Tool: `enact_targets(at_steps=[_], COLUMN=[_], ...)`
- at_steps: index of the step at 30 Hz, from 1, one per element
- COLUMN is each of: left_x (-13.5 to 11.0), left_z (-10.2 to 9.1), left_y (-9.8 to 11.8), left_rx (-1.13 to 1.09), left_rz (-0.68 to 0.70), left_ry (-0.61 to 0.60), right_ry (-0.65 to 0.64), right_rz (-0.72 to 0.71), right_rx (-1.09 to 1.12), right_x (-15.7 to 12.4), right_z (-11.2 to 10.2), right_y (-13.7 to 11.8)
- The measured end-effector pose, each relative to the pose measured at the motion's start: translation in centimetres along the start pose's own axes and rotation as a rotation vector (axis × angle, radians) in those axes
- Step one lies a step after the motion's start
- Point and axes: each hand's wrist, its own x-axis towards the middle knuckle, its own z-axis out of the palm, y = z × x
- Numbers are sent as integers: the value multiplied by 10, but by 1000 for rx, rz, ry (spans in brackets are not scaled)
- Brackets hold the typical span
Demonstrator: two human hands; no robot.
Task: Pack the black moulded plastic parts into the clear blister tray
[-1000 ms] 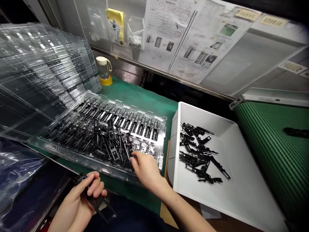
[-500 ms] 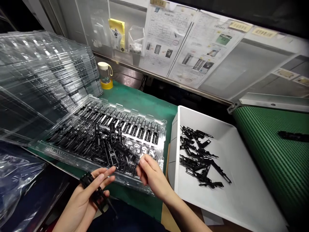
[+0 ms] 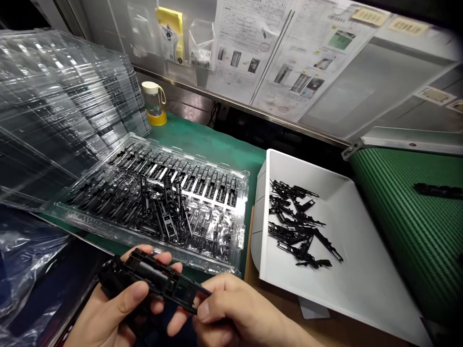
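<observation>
Long black plastic frame parts (image 3: 154, 274) are gathered in front of me at the near edge of the table. My left hand (image 3: 121, 308) is closed around them, its thumb on top and its fingers underneath. Pinched between the thumb and finger of my right hand (image 3: 235, 311) is the narrow open end of the uppermost part. Just beyond my hands is a clear plastic tray (image 3: 240, 236), its slots holding rows of similar black parts. Several loose black parts (image 3: 168, 212) lie heaped across the middle of the tray.
A white bin (image 3: 307, 166) with more black parts stands on the right, beside a green conveyor belt (image 3: 394, 202) carrying one part. Stacked clear trays (image 3: 72, 96) rise at the left. A bottle (image 3: 154, 103) stands at the back, below the posted sheets (image 3: 249, 53).
My right hand has come back from the tray toward me, bringing a black part to my left hand. My left hand has turned and now grips the parts with its thumb on top.
</observation>
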Motion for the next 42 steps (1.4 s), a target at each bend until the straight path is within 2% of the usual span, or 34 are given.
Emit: enact_targets(at_steps=[7, 17, 24, 30, 33, 35, 37, 39, 42], left_x=[-10, -9, 5, 9, 12, 16, 22, 29, 42], left_z=[2, -6, -24, -27, -23, -23, -25, -31, -43], left_y=[1, -2, -11, -13, -16, -18, -19, -18, -15], left_rx=[28, 64, 2, -1, -117, -198, -213, -173, -159], left_rz=[6, 17, 13, -21, -28, -52, -80, -91, -96], left_ry=[83, 64, 44, -28, -88, -99, -28, 71, 131], right_ry=[31, -26, -24, -19, 47, 78, 125, 310, 663], right_rz=[-2, -11, 7, 24, 50, 63, 34, -110, -356], right_rx=[58, 177, 227, 184, -14, -340, -711, -1039, -1301], right_x=[2, 6, 7, 15, 21, 26, 32, 42, 62], right_z=[9, 3, 3, 4, 2, -2, -10, -20, -33], right_y=[5, 15, 15, 19, 19, 18, 16, 12, 5])
